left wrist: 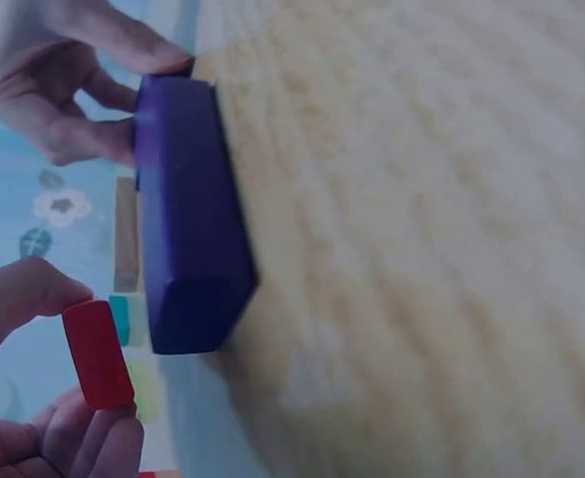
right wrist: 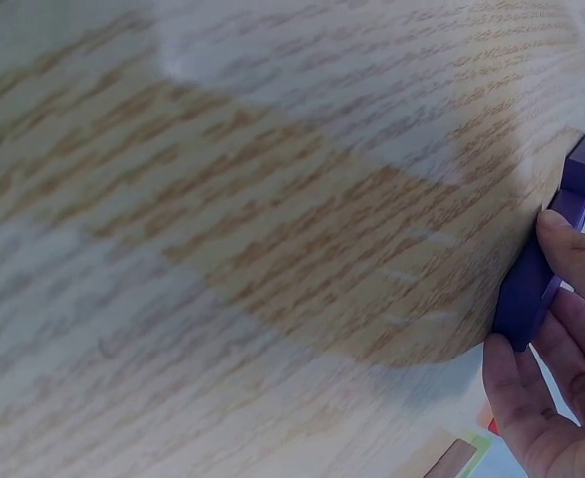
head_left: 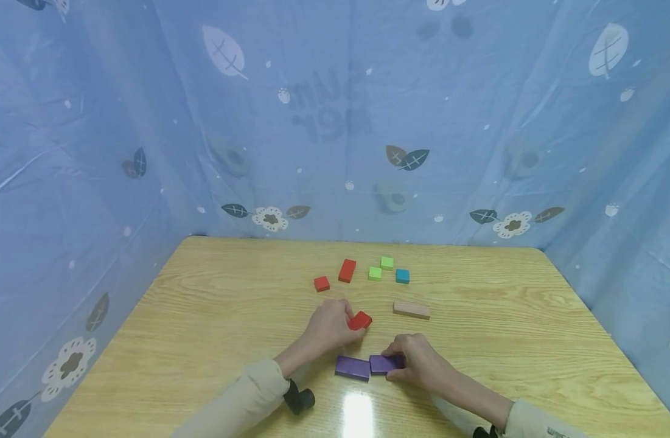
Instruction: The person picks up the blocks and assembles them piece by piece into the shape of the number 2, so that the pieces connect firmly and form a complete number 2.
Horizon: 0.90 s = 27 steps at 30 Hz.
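Observation:
Between the thumb and fingers of my left hand [head_left: 328, 325] a small red block [head_left: 360, 320] is pinched. The left wrist view shows this red block [left wrist: 99, 355] held by its two ends. My right hand [head_left: 421, 363] grips a purple block [head_left: 383, 364] near the front of the table, thumb on the near side and fingers across the far side. Just left of it lies another purple block [head_left: 352, 368], nearly end to end with the first. In the right wrist view the fingertips are around the gripped purple block [right wrist: 526, 289], partly covering it.
Behind the hands, a plain wooden block [head_left: 411, 310] lies on the wooden table [head_left: 230, 286]. Farther back are a longer red block [head_left: 347, 271], a small red block [head_left: 321, 284], two green blocks [head_left: 375, 274] and a blue block [head_left: 403, 277]. A blue patterned curtain [head_left: 335, 121] surrounds the table.

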Available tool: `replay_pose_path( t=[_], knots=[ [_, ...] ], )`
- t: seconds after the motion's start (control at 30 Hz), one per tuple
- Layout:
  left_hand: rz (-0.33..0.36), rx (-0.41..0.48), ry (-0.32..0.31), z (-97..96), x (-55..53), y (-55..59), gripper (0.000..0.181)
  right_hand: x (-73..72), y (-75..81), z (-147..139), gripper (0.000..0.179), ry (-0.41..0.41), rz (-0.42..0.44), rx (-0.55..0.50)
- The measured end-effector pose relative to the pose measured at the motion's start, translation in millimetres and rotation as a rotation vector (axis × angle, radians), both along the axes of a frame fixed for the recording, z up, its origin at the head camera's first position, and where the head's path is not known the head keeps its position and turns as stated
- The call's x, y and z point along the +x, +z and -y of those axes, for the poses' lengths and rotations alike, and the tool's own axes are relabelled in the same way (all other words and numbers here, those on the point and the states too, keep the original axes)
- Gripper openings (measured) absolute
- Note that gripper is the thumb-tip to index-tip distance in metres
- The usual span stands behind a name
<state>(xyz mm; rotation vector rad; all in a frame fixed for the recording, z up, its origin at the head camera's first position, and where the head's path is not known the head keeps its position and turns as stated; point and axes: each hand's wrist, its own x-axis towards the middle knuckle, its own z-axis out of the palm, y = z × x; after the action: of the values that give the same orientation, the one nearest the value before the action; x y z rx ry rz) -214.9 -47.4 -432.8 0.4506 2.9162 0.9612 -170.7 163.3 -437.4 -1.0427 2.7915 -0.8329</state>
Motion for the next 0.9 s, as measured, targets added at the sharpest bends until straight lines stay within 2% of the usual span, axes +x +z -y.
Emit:
replay_pose_path(
  t=[0.17,0.47,0.9],
  knots=[
    [0.026,0.026,-0.009,0.6,3.7,-4.7,0.027,0.4,1.0,-0.2,0.027,-0.001,-0.010,0.001],
    [0.003,-0.015,-0.038,-2.8,8.4,-12.7,0.029,0.9,0.1,-0.3,0.028,0.004,-0.012,-0.019],
    [-0.035,-0.043,-0.069,-4.9,13.7,-16.6,0.028,-0.1,-1.5,-0.3,0.028,0.007,-0.009,-0.022]
  ],
)
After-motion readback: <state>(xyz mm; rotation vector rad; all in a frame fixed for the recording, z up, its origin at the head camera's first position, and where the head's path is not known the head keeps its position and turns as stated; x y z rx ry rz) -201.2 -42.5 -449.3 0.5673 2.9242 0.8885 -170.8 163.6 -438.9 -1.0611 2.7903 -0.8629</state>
